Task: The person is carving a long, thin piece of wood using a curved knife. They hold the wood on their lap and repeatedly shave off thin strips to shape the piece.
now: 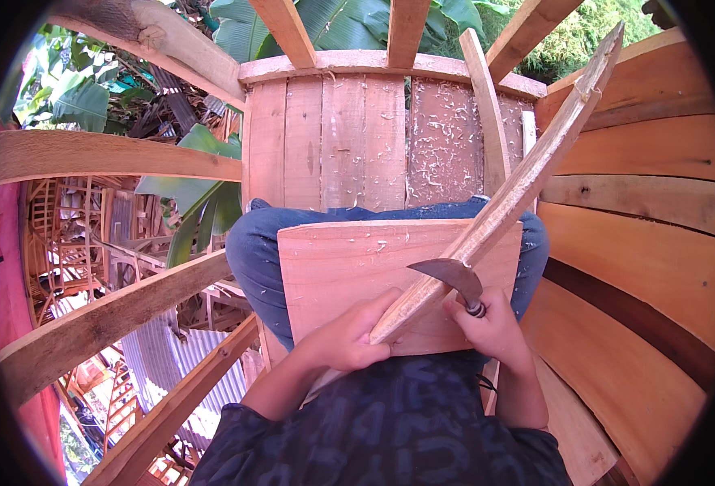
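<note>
A long, roughly shaped wooden stick (507, 202) slants from my lap up to the far right, its pale faces whittled. My left hand (351, 334) is closed round the stick near its lower end. In my right hand (491, 326) is the handle of a curved knife (453, 275) with a hooked dark blade. The blade lies across the upper face of the stick, a short way up from my left hand. Beneath the stick a flat wooden board (333, 263) rests on my crossed legs in blue jeans (256, 251).
Curled shavings lie over the plank floor (341, 146) ahead. A narrow wooden strip (489, 121) leans near the stick. Orange plank walling (633, 235) rises at my right. Timber rails (114, 320) stand at my left, with corrugated roofing (183, 360) below and broad leaves beyond.
</note>
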{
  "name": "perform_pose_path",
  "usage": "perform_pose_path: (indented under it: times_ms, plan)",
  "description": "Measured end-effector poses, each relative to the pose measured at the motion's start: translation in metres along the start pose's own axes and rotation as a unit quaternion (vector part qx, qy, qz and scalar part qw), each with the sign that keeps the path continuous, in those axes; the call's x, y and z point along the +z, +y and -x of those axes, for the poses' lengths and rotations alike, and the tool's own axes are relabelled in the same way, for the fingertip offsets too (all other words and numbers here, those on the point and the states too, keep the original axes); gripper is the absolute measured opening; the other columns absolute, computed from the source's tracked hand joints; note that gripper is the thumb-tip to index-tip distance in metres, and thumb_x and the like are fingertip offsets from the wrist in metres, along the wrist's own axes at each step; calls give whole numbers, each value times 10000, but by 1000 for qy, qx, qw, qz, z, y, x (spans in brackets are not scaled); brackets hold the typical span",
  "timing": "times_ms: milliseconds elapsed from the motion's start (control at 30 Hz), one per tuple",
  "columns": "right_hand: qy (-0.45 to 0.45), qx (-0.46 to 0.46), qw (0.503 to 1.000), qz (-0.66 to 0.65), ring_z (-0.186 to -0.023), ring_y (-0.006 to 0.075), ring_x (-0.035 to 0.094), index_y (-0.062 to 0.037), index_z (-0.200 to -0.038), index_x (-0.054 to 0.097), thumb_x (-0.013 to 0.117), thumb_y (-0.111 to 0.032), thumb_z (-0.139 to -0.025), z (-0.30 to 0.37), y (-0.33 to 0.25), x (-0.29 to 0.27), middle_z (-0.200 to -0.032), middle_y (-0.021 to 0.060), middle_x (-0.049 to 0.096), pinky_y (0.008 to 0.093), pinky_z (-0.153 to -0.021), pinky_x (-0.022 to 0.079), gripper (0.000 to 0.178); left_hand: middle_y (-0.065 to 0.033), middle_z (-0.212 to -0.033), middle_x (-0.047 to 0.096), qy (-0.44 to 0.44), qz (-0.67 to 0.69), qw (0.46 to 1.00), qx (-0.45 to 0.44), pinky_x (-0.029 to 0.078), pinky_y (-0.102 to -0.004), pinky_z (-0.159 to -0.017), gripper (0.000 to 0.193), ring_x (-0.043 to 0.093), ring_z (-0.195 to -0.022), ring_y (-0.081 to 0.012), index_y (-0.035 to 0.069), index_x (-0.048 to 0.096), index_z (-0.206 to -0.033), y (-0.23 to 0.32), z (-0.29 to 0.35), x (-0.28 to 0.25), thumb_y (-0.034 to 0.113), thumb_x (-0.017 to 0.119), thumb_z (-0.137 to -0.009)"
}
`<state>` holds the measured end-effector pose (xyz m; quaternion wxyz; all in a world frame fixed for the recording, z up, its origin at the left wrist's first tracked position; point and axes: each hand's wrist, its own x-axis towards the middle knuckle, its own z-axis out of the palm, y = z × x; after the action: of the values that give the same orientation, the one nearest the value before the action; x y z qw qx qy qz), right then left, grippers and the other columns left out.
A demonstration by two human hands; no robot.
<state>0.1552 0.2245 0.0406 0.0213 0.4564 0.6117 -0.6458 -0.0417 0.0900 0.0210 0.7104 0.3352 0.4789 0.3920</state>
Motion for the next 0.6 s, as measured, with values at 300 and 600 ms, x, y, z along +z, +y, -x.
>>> perform_pose_path:
  times_ms: [300,600]
  plan:
    - [-40,-58,997,18,-520,13,382,-28,-633,561,668,-110,-868,1,-2,14,-512,-68,413,246,-464,272,271,-126,-906,582,2,3,1000,9,459,-344,-799,635,572,-851,-232,-28,429,-1282,-8,5,2,74,559,-669]
    - [105,-88,991,0,-521,15,377,15,-657,546,647,-68,-837,-6,-3,20,-514,-64,397,266,-445,263,222,-81,-887,567,3,56,998,-9,519,-287,-662,784,599,-717,-140,-4,311,-1425,-5,4,0,47,503,-666]
